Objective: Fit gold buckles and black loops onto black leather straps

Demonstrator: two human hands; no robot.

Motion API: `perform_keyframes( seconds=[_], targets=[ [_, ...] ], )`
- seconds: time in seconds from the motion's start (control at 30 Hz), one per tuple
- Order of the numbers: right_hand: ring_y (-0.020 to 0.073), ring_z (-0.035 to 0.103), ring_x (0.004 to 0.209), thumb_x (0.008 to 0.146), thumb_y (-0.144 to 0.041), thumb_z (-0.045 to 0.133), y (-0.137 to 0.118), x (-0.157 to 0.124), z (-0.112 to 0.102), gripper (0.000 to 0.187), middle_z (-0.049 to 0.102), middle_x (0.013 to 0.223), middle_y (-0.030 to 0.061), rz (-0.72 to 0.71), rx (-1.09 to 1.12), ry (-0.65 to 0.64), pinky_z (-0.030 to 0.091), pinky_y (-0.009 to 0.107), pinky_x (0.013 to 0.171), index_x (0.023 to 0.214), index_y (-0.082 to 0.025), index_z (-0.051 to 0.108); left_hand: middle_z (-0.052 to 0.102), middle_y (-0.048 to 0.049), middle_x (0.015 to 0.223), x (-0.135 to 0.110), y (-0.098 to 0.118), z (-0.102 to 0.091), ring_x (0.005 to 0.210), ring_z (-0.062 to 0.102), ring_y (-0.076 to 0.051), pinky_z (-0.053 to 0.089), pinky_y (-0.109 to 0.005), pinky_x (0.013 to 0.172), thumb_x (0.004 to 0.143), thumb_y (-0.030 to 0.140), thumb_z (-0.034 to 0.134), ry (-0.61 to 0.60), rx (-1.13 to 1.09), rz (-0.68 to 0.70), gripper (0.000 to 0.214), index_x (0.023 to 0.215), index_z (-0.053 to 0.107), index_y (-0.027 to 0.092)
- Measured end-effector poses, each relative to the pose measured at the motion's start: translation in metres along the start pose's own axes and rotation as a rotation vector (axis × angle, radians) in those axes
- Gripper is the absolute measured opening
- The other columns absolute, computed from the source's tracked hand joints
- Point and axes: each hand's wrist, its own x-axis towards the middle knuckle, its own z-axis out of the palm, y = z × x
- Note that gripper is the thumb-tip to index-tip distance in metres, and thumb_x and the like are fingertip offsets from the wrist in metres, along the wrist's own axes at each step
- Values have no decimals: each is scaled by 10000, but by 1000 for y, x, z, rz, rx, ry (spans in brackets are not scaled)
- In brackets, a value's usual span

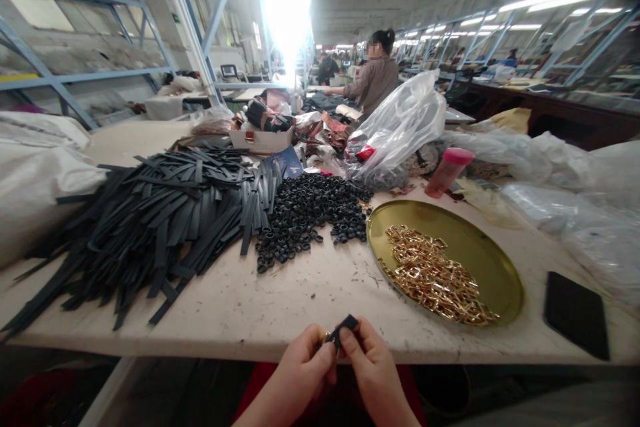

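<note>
Strips [165, 220], dark and flat, lie in a big tangled heap on the desk [310, 300], well to the left of the round gold tray [465, 227]. From where I stand, I can see the tray itself carrying a pile of small gold-coloured metal frames [440, 277], gathered toward its left and near side. Just left of the tray, between it and the strips, spreads a scatter of little black loops [310, 213], the closest ones almost at its rim.

Nearer to the worker than the tray, and to its left, two hands come together over a short dark piece [347, 327]. The right hand [369, 350] pinches it between thumb and fingers; the left hand [311, 357] is closed at its lower end, where a bit of gold-coloured metal [327, 336] glints by the fingertips. How that metal sits against the dark piece, I can't tell, since the fingers cover most of it.

Behind the tray leans a pinkish bottle [443, 177] with a pink lid, and a bulging clear plastic bag [407, 120] stands farther back, to the left. A flat black slab [575, 313] lies right of the tray. Well beyond the tray, another person [377, 83] in a brown top reaches sideways.
</note>
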Motion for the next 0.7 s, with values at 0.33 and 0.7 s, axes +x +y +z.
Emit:
perform_keyframes(
  seconds=[0.33,0.7],
  targets=[
    [136,462,576,780,-430,534,3,11,-1,276,512,597,-21,-5,-119,-88,376,242,541,653,-184,544,495,74,487,6,0,-3,310,290,-23,158,-177,347,646,519,529,-35,-162,-90,349,661,375,207],
    [123,444,560,654,-423,662,6,21,-4,283,496,565,-44,111,40,-192,359,235,550,629,-181,519,400,86,455,9,2,-13,438,365,-76,254,-188,425,721,460,526,28,146,12,316,618,375,202]
  ],
)
